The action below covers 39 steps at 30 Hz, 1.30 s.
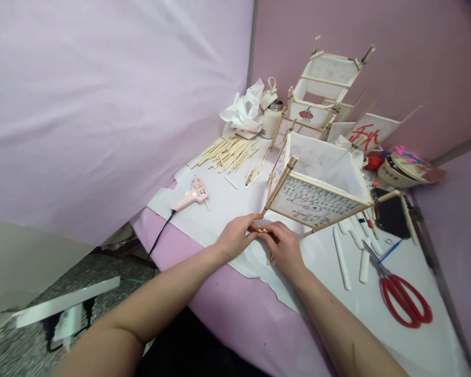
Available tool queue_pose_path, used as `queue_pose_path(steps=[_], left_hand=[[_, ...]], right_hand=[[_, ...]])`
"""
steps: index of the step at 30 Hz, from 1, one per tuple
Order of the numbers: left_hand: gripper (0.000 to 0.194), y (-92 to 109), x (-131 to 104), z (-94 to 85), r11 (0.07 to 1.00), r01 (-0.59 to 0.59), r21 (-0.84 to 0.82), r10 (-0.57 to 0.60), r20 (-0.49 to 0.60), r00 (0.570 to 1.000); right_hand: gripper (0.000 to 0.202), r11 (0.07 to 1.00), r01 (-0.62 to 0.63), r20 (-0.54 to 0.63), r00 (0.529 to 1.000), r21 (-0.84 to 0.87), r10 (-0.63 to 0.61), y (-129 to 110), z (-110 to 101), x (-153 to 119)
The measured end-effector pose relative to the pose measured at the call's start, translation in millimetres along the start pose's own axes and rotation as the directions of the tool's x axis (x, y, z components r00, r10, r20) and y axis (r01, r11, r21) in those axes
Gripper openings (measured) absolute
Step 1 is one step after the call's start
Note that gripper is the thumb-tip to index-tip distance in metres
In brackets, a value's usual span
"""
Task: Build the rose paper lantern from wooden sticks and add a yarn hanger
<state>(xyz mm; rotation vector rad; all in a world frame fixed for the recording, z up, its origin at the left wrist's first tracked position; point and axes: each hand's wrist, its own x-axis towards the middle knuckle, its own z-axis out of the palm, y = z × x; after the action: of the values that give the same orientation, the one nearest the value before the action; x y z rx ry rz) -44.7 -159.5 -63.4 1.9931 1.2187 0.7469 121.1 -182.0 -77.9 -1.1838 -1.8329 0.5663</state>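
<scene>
Both hands meet at the front of the white-covered table, fingers closed around a few short wooden sticks. My left hand pinches them from the left. My right hand grips from the right, its fingers hiding most of the sticks; more stick ends poke out below it. Just beyond the hands stands a lantern-like frame of wooden sticks with white panels, the front one drawn with green marks and dark lines. A pink hot glue gun lies to the left, its black cord running off the table edge.
A pile of wooden sticks lies farther back, before crumpled tissue and a cream bottle. Taller stick-and-panel frames stand behind. On the right are red-handled scissors, white markers, a black phone and a bowl.
</scene>
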Motion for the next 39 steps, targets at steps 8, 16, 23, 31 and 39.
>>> queue_pose_path(steps=[8,16,23,31,39], left_hand=[[0.038,0,-1,0.5,1.0,-0.01,-0.017,0.01,-0.01,1.0],[0.037,-6,-3,2.6,0.999,-0.051,-0.018,0.05,-0.056,0.997],[0.014,-3,-4,-4.2,0.997,-0.071,-0.004,0.069,-0.181,0.981],[0.025,-5,-3,-46.9,0.835,-0.025,-0.55,-0.293,-0.482,0.826],[0.04,-10,-4,-66.4,0.667,-0.026,-0.744,-0.469,-0.447,0.761]], right_hand=[[0.006,1.0,-0.006,0.004,1.0,0.017,0.006,-1,-1,-1],[0.007,0.999,0.03,-0.046,0.999,0.034,-0.028,-4,-1,-1],[0.013,0.992,0.126,-0.191,0.974,0.007,-0.123,-12,-4,-6],[0.011,0.982,0.148,0.114,0.984,-0.114,-0.135,-37,18,16],[0.027,0.95,0.08,-0.021,0.996,-0.302,-0.091,-49,62,113]])
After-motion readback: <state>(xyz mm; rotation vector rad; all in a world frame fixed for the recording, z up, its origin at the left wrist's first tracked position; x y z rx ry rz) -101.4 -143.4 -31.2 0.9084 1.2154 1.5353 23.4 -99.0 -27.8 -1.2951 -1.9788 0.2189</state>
